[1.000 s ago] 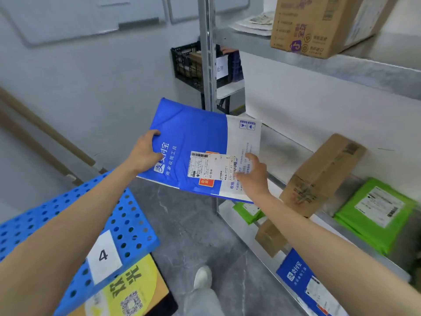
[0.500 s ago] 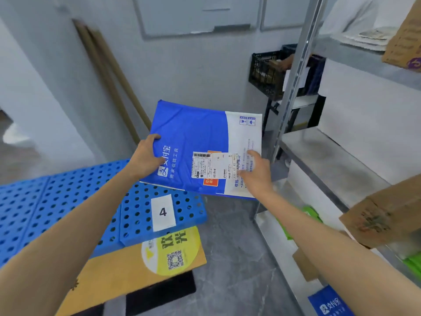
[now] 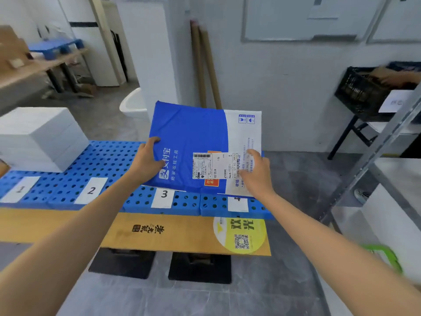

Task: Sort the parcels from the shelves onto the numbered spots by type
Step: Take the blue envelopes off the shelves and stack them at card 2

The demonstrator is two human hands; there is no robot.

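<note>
A flat blue and white mailer parcel (image 3: 196, 133) with a shipping label is held in the air over the blue perforated platform (image 3: 109, 160). My left hand (image 3: 148, 159) grips its left edge, thumb on top. My right hand (image 3: 256, 173) grips its right, white end, thumb on top. The parcel hovers above the white spot labels 3 (image 3: 163, 197) and 4 (image 3: 238, 204); label 4 is partly covered by it. Labels 1 (image 3: 20, 189) and 2 (image 3: 91, 190) lie further left.
A stack of white boxes (image 3: 38, 135) sits on the platform behind label 1. The platform lies on a wooden bench (image 3: 159, 233). A metal shelf rack (image 3: 378, 160) stands at right, with a green parcel (image 3: 385, 256) low down. A black crate (image 3: 364, 90) is at far right.
My view has swung left, away from the shelf rack. The parcel, still held in both hands, is now over the numbered platform, and labels 1 to 3 have come into sight.
</note>
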